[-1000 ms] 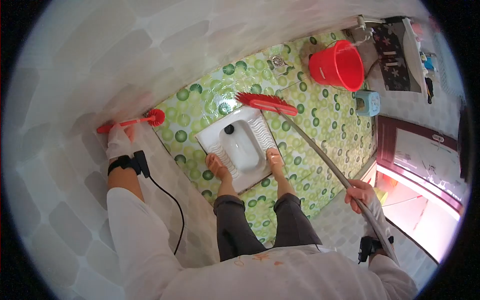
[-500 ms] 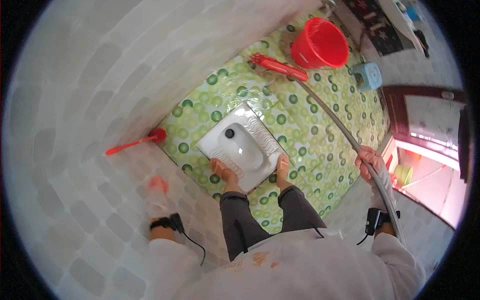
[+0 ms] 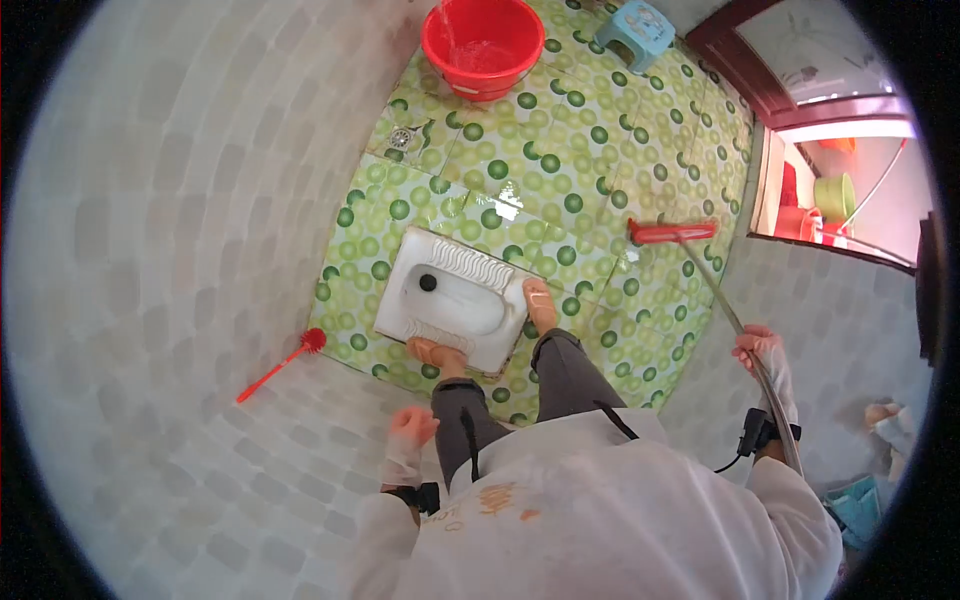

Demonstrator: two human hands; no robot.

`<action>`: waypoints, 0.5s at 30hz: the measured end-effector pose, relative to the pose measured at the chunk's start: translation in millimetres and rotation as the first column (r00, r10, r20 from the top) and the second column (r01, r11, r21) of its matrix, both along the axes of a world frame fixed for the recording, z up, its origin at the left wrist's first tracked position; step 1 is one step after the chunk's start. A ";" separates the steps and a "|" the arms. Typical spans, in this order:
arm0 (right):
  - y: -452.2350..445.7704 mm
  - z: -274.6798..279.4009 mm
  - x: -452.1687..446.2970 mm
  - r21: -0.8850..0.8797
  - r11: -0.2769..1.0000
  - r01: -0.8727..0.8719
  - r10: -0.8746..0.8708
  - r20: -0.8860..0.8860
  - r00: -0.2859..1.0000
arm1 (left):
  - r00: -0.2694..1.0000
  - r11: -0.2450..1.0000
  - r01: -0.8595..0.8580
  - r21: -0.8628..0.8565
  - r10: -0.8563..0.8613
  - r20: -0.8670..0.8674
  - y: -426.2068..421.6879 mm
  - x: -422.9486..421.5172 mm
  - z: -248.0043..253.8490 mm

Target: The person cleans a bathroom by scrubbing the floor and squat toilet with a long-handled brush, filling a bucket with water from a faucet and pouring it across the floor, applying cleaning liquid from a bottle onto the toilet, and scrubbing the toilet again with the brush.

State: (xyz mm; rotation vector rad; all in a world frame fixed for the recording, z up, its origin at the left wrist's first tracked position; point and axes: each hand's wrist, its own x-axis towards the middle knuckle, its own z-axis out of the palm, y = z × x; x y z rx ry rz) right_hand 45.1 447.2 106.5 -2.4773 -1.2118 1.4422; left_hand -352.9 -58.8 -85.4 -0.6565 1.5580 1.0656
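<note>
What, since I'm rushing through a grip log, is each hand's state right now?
Left hand: nothing visible in it; too blurred to tell open or closed.
Right hand: closed around the grey handle of the red broom.

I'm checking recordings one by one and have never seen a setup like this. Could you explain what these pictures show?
There is no machine here: a person works with two hands, and every picture comes from one head-worn camera looking forward and down.

The right hand grips the long handle of a broom, whose red end is over the green-patterned floor. The left hand is blurred and seems to hold nothing.

Set in the floor is a white toilet. Beyond it are a red bucket, with water streaming in, and a blue stool. A small red brush is at the wall.
</note>
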 end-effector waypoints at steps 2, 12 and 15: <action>2.1 -20.2 1.6 -0.138 0.987 -0.085 0.068 -0.120 0.990 | 1.000 1.000 0.005 -0.002 -0.005 -0.027 17.1 7.7 11.8; 85.0 -127.6 -144.2 -0.201 0.812 -0.549 0.372 -0.547 0.750 | 0.989 0.985 -0.114 -0.131 0.100 -0.111 50.6 76.2 56.1; 94.1 -86.6 -164.3 -0.063 0.880 -0.470 0.373 -0.520 0.768 | 0.988 0.981 -0.129 -0.148 0.114 -0.104 53.5 89.5 77.5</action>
